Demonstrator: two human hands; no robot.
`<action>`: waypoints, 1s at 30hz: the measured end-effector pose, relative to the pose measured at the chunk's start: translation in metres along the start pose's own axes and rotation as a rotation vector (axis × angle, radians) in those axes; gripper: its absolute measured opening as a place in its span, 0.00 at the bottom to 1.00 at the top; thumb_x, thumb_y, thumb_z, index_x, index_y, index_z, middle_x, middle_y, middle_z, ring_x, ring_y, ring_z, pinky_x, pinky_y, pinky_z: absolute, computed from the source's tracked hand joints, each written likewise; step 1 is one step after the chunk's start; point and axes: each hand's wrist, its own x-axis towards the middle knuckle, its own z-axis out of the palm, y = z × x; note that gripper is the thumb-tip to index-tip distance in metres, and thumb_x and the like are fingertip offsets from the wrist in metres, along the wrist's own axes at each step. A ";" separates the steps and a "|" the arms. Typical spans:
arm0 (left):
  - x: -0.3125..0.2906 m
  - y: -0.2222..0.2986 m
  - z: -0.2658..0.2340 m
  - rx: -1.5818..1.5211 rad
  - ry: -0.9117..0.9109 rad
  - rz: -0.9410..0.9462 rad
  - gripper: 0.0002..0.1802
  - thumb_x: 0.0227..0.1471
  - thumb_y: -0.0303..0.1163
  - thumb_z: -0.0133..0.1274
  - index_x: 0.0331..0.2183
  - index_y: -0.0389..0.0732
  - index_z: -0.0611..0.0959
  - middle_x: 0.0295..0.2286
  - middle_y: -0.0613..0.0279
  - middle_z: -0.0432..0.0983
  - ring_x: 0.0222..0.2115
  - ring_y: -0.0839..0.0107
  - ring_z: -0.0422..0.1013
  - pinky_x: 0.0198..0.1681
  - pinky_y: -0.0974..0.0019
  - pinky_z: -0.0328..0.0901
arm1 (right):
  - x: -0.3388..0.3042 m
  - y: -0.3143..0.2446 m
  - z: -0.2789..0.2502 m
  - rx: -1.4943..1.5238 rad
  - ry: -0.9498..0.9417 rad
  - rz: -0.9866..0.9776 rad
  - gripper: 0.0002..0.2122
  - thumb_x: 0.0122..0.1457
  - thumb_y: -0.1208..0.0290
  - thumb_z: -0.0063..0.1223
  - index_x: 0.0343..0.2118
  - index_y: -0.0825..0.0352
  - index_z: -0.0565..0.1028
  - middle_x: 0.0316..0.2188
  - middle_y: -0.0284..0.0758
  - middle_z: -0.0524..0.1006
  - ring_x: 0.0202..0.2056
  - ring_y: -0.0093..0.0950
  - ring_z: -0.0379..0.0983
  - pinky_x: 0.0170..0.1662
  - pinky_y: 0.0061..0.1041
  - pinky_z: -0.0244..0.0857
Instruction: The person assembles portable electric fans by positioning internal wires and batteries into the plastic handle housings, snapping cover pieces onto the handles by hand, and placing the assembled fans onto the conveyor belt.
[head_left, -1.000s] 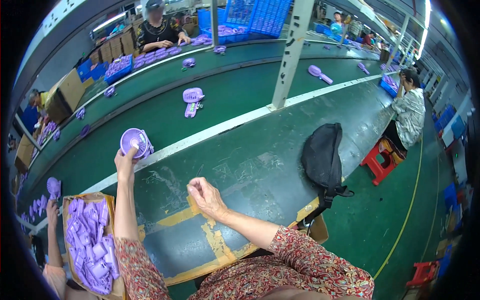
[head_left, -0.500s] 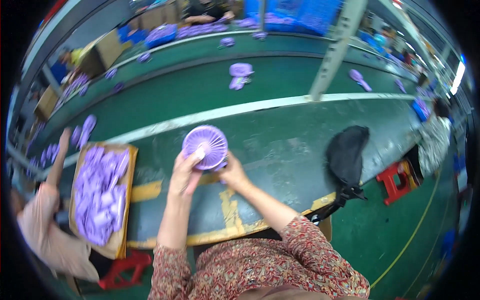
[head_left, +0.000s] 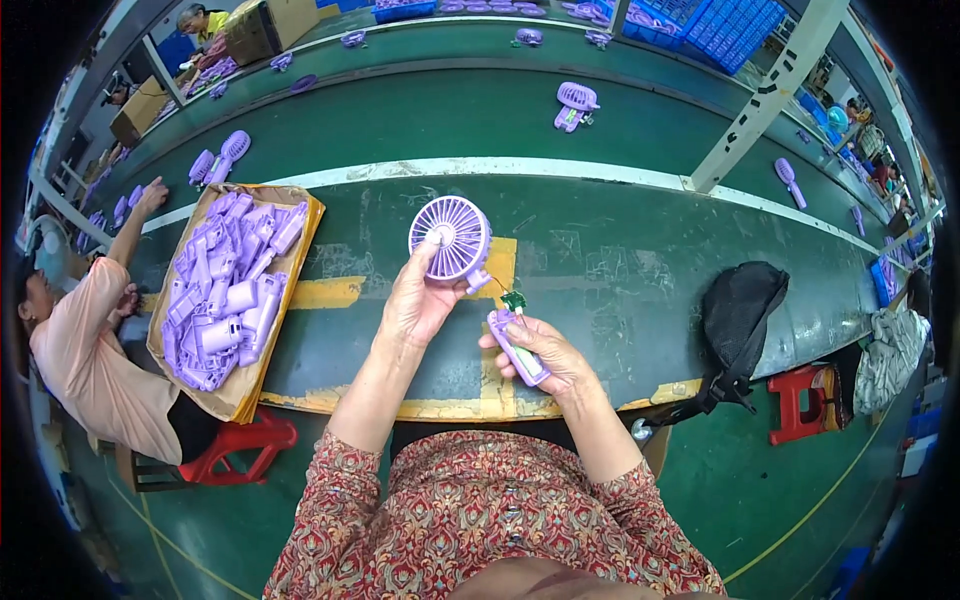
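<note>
My left hand is closed round the edge of a round purple fan head, its thumb on the hub of the grille. In my right hand is a purple fan handle half, tilted, with a pale part lying along its inside. A small green circuit board sticks out at the handle's upper end. Thin wires run from it to the neck of the fan head. Both pieces are held above the dark green worktable, apart from each other except for the wires.
Left of my arms stands a cardboard tray heaped with purple handle shells. A black bag lies on the right. Beyond a white rail, a green belt carries fan parts. A co-worker sits at the left.
My hands have moved apart, bringing the handle half and circuit board into sight beside the fan head. The view has shifted, and the co-worker's arm still reaches toward the belt.
</note>
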 end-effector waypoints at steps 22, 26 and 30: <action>-0.048 -0.022 0.014 0.278 -0.062 -0.017 0.21 0.49 0.36 0.55 0.42 0.34 0.72 0.36 0.62 0.73 0.37 0.77 0.70 0.42 0.71 0.66 | -0.036 0.018 0.019 -0.422 0.068 -0.143 0.11 0.55 0.79 0.46 0.41 0.71 0.68 0.27 0.35 0.75 0.27 0.21 0.73 0.31 0.18 0.70; -0.050 -0.024 0.004 0.222 -0.050 -0.001 0.20 0.50 0.35 0.54 0.42 0.36 0.72 0.37 0.62 0.73 0.38 0.76 0.71 0.43 0.70 0.67 | -0.029 0.027 0.005 -0.181 0.186 -0.245 0.10 0.56 0.73 0.51 0.40 0.70 0.70 0.29 0.38 0.76 0.27 0.22 0.74 0.29 0.19 0.71; -0.049 -0.023 -0.008 0.242 -0.044 -0.017 0.20 0.50 0.36 0.54 0.43 0.36 0.71 0.38 0.61 0.72 0.38 0.74 0.71 0.43 0.68 0.69 | -0.028 0.027 0.001 0.091 0.228 -0.336 0.11 0.55 0.70 0.54 0.39 0.66 0.70 0.32 0.35 0.75 0.30 0.22 0.74 0.33 0.20 0.71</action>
